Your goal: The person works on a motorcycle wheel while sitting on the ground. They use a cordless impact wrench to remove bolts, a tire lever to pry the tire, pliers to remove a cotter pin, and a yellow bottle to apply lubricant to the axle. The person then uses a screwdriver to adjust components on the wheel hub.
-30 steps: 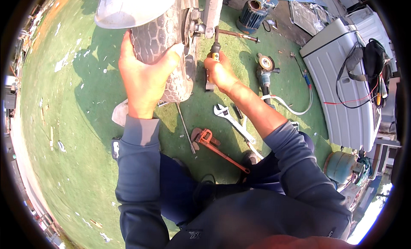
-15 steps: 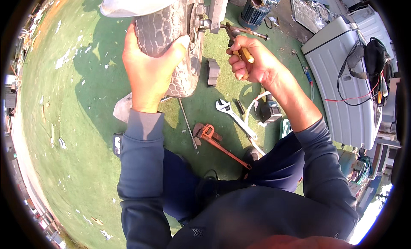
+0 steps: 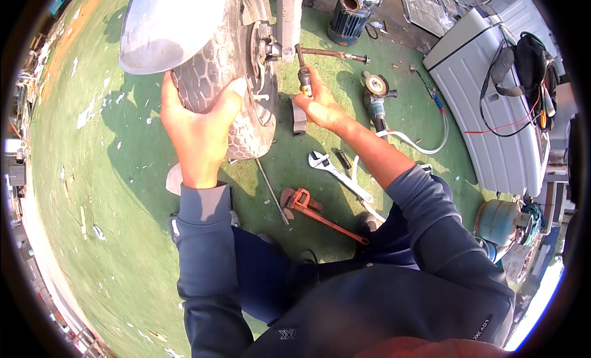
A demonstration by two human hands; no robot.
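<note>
My left hand [image 3: 200,124] is wrapped over the worn tyre [image 3: 200,81] of a wheel, thumb on the tread and fingers round its far left side. A pale mudguard [image 3: 166,26] covers the tyre's upper left. In my right fist [image 3: 320,103] is a screwdriver [image 3: 305,81] with a black and yellow handle. Its shaft points up beside the grey metal leg [image 3: 288,26] and a rusty rod [image 3: 335,53]; I cannot tell whether the tip touches them. The wheel hub [image 3: 261,47] lies between my hands. A dark curved metal piece [image 3: 298,118] is just below my right hand.
On the green floor lie an adjustable wrench [image 3: 338,175], an orange pipe wrench [image 3: 323,216], a thin rod [image 3: 271,189] and an angle grinder [image 3: 375,103] with its hose. A blue motor [image 3: 349,19] stands behind. To the right are a large grey panel box [image 3: 486,106] and a gas cylinder [image 3: 497,222].
My right hand has moved left, closer to the wheel, and the screwdriver now points up. The view has shifted, uncovering the grinder. My left hand keeps its hold on the tyre.
</note>
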